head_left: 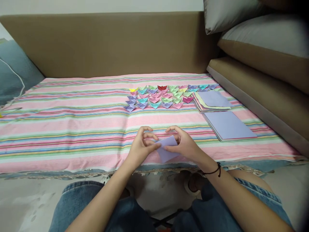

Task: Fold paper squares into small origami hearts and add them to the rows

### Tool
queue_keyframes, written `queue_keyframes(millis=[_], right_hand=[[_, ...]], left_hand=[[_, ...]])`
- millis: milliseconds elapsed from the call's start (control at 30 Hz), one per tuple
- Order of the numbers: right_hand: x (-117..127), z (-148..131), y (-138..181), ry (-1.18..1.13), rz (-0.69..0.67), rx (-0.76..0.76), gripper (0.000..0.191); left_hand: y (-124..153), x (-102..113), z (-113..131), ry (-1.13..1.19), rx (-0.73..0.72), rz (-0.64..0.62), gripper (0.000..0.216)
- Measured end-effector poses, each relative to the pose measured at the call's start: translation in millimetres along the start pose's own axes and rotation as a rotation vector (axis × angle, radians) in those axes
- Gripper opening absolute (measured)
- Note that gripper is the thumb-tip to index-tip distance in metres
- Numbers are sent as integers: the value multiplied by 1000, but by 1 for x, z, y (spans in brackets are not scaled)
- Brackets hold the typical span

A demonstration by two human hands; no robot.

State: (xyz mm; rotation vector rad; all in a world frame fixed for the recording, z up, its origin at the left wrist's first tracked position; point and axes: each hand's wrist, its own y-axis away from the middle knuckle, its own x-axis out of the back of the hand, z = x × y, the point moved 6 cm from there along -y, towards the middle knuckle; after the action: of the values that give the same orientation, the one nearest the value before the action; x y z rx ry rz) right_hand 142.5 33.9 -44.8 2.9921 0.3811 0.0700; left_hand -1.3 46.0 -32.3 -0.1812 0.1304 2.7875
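A small piece of folded purple paper (pixel 167 155) is held between my two hands near the front edge of the striped cloth. My left hand (pixel 143 141) pinches its left corner between thumb and fingers. From the other side my right hand (pixel 184 144) grips the paper, thumb on top and fingers partly hidden behind it. Beyond my hands, rows of small folded paper boats (pixel 154 95) in purple, green, pink, yellow, red and turquoise sit on the cloth.
To the right lie a stack of purple-topped paper sheets (pixel 229 125) and a looser pile of coloured paper (pixel 213 99). Brown cushions (pixel 260 96) border the right side, and a brown backrest (pixel 116 45) stands behind. A white cable (pixel 18 77) hangs at the left.
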Motion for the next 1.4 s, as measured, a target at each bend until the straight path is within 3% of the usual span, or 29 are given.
queue_keyframes(millis=[333,467,600,733,867,1000,1133,1233,1333,1400], right_hand=[[13,2,-2,-78,46,-41,50],[20,3,-2,-160,153,-14,53],[21,7,-2,-235,253,-24,57],[12,10,-3,-182,150,-61,52],[14,13,-7,-148,139,-19,49],[13,18,-13,-5,124,41,51],[11,16,-17,210,174,172,39],[10,9,-15,500,240,350,27],[7,4,-11,771,271,526,17],[7,6,-10,853,266,560,18]], left_hand=[[-4,33,20,-37,-167,259,44],[-3,27,2,201,-35,298,40],[-3,9,-18,233,92,206,43],[-7,6,-20,83,70,118,34],[-10,3,-20,-72,73,-32,26],[-9,4,-18,-389,-63,-4,23],[-5,1,-12,-884,-286,105,26],[-3,-6,-11,-1169,-414,88,30],[-5,-6,-12,-1296,-458,59,28],[-8,-4,-14,-1333,-458,35,30]])
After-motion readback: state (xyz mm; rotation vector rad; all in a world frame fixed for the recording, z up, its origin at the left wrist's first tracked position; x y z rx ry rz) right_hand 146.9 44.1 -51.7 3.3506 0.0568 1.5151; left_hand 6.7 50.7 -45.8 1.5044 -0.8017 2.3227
